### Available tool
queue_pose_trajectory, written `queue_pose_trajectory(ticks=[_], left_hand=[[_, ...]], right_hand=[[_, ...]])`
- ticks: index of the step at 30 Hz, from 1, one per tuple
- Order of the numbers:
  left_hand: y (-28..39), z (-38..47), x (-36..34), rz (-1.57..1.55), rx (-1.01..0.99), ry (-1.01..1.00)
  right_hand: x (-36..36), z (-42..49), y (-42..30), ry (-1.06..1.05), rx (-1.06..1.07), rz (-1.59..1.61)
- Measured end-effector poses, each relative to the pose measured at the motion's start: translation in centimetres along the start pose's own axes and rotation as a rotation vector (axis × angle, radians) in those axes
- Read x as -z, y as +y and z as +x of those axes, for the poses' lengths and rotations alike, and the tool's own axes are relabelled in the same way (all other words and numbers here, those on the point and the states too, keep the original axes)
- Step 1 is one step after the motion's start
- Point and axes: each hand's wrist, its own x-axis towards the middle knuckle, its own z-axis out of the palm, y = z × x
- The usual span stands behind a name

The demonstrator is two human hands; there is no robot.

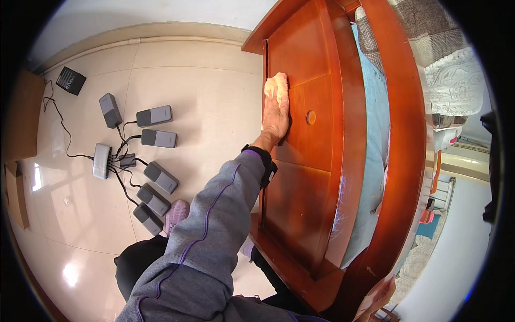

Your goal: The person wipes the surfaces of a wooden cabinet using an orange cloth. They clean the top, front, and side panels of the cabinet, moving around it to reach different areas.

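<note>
My left hand point(276, 116), with a black band at the wrist, lies on a folded, pale peach cloth point(277, 85). Its fingers press the cloth against the edge of a glossy red-brown wooden panel point(299, 133), which has a round finger recess point(311, 117). This panel belongs to a long piece of wooden furniture point(396, 169). At the lower right my right hand point(376, 300) is partly cut off, near the furniture's near end. Whether it grips the wood there cannot be made out.
Several grey power banks point(159, 138) lie on the tiled floor, cabled to a silver multi-port hub point(101, 161). A black box point(71, 80) and cardboard boxes point(24, 116) stand farther left. Light blue fabric point(372, 133) fills the furniture's open gap. A pink shoe point(176, 215) is beside the power banks.
</note>
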Motion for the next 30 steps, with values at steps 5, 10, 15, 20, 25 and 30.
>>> queue_pose_trajectory(ticks=[5,10,15,20,25,30], left_hand=[[-2.9,-1.7,0.5,-0.015,0.092,-0.027],[-1.0,-7.0,1.2,0.039,-0.049,0.045],[2.1,-9.7,1.1,0.014,0.012,0.044],[6.2,-5.8,0.5,-0.050,-0.131,0.040],[12.2,-4.0,-0.1,-0.059,-0.153,0.060],[17.2,-8.1,0.0,-0.168,-0.195,-0.019]], right_hand=[[0.0,0.4,-0.1,-0.054,0.152,-0.155],[-1.9,0.6,-2.0,-0.032,-0.036,0.077],[-6.5,0.8,-7.6,-0.169,-0.205,0.119],[-10.5,0.6,-12.5,-0.192,-0.461,0.406],[-11.0,0.6,-13.2,-0.199,-0.397,0.375],[-10.4,0.6,-12.6,-0.196,-0.288,0.222]])
